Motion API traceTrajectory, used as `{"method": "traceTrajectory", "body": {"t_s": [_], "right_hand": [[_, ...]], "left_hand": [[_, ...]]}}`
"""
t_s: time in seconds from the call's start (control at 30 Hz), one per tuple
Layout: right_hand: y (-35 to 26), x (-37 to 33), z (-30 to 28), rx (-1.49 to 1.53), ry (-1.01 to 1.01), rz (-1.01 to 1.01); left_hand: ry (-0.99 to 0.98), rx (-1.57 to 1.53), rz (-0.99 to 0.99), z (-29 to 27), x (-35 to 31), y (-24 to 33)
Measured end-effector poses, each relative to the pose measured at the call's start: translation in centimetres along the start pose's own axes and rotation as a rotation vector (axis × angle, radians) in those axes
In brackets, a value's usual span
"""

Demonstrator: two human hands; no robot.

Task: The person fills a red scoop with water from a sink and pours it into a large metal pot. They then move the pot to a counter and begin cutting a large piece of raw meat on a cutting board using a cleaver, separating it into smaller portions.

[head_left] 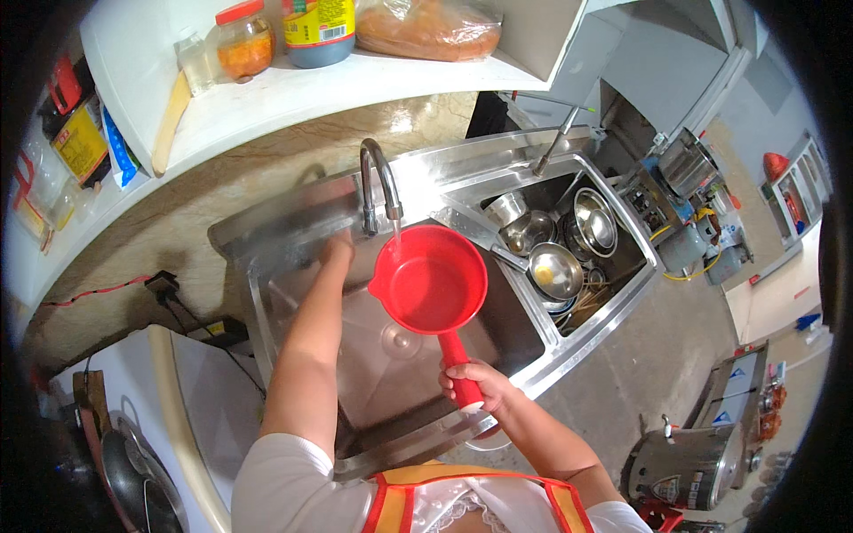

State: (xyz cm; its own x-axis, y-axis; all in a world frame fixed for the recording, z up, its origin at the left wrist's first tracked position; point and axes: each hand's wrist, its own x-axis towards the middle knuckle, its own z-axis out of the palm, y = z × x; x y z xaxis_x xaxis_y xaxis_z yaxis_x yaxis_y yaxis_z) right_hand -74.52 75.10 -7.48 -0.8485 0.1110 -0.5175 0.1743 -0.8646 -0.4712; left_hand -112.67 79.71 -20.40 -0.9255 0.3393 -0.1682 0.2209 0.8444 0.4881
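Note:
My right hand (480,387) is wrapped around the handle of a red plastic water dipper (434,282), its bowl held level above the left sink basin (373,373). From the curved metal faucet (387,182) a stream of water falls into the dipper near its far rim. Stretched toward the back of that basin, my left hand (338,247) is beside the faucet's base; its fingers are too unclear to make out, and what they touch does not show.
The right basin (582,342) holds several metal bowls (555,271) and pots. A white shelf (267,102) with jars, a bottle and a bagged food overhangs the back wall. At the lower left is a black wok (133,471); a steel pot (684,466) stands at the lower right.

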Motion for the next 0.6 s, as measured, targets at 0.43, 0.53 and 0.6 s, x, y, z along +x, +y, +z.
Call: {"method": "traceTrajectory", "body": {"t_s": [0.43,0.53,0.6], "right_hand": [[1.4,1.2,1.1,0.064,-0.008,0.049],[1.7,1.5,0.8,0.079,-0.019,0.054],[2.2,1.7,0.2,0.094,-0.015,0.081]], "left_hand": [[-0.342,-0.816,0.020,0.3,-10.7,-6.7],[-0.611,-0.837,-0.093,-1.9,-15.9,-10.5],[-0.607,-0.981,-0.230,-2.6,-18.3,-13.0]]}}
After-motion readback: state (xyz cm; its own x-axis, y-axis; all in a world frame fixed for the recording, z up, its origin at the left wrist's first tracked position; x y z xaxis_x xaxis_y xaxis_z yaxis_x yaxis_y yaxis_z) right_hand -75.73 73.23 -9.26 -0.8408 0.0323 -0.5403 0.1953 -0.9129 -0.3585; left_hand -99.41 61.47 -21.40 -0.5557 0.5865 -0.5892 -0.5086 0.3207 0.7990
